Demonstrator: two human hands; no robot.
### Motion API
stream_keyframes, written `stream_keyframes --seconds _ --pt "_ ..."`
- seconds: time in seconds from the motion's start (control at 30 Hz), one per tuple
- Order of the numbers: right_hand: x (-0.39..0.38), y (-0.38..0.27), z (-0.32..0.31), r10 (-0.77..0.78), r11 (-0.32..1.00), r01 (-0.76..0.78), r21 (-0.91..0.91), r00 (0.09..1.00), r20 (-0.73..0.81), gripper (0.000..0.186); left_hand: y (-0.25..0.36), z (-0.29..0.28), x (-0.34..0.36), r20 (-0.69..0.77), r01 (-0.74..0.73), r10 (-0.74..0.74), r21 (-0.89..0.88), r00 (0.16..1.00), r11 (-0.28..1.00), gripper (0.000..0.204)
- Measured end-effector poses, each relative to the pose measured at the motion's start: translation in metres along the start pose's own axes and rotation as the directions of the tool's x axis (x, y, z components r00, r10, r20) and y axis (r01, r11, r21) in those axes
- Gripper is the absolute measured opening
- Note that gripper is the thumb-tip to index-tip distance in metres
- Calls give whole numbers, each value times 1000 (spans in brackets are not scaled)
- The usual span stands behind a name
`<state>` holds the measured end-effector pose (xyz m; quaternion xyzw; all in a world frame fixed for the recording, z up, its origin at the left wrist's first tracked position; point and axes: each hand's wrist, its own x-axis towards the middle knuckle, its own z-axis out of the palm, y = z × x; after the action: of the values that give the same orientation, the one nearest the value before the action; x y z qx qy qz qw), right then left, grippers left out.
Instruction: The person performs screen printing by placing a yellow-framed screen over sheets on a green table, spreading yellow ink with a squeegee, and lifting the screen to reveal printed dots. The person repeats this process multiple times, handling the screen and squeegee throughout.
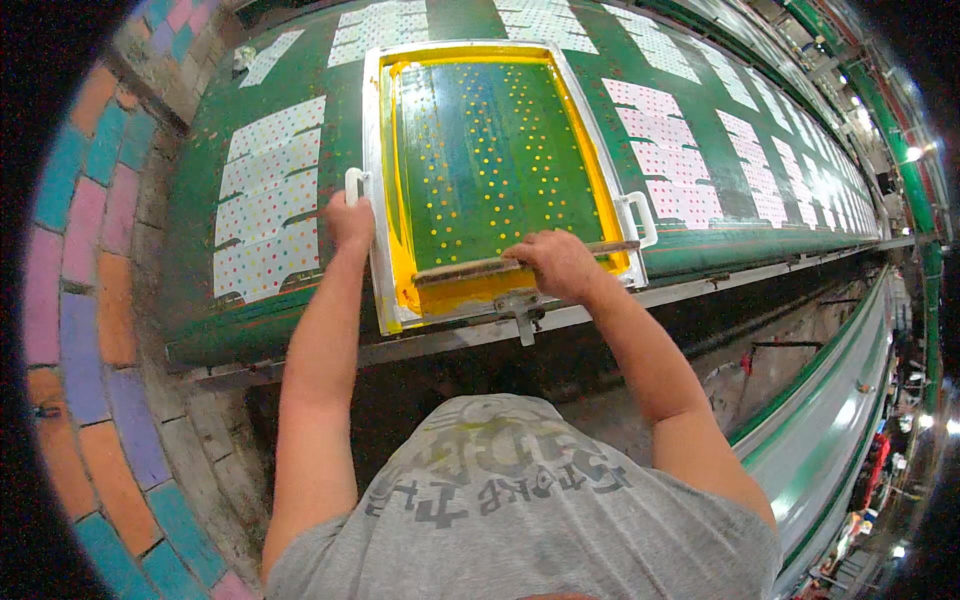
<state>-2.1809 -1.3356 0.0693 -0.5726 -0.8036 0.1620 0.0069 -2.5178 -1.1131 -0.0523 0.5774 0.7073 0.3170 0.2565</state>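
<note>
A silk-screen frame (371,130) with pale metal bars lies on the long green printing table. Yellow ink (455,300) coats its inner edges and pools along the near end. The green mesh (480,150) carries many small dots that show yellow. On the frame's left side, my left hand (349,222) is closed around a white handle (353,182). My right hand (556,266) grips the wooden squeegee (455,271), which lies crosswise near the frame's near end. The squeegee's blade edge is hard to make out.
White dotted fabric pieces (268,200) lie left of the frame, and pink-dotted ones (665,150) run in rows to the right. A second white handle (640,218) sits on the frame's right side. A metal bracket (522,315) juts from its near edge. Coloured paving (85,300) borders the left.
</note>
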Motion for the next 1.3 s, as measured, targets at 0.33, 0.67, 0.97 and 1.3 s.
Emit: stream_keyframes --seconds 0.33,0.67,0.97,1.3 --pt "-51 -6 18 -199 980 198 25 980 21 79 -13 38 -30 -320 120 -139 -80 937 990 26" --pt "-114 67 21 -188 865 335 374 907 -377 72 -28 32 -22 -410 126 -62 130 910 983 26" --pt "-128 200 15 514 827 -244 506 692 -507 63 -49 34 -11 -346 144 -87 142 934 979 23" --pt "-112 225 15 710 265 -296 918 704 23 54 -39 25 -28 -322 176 -143 78 936 981 31"
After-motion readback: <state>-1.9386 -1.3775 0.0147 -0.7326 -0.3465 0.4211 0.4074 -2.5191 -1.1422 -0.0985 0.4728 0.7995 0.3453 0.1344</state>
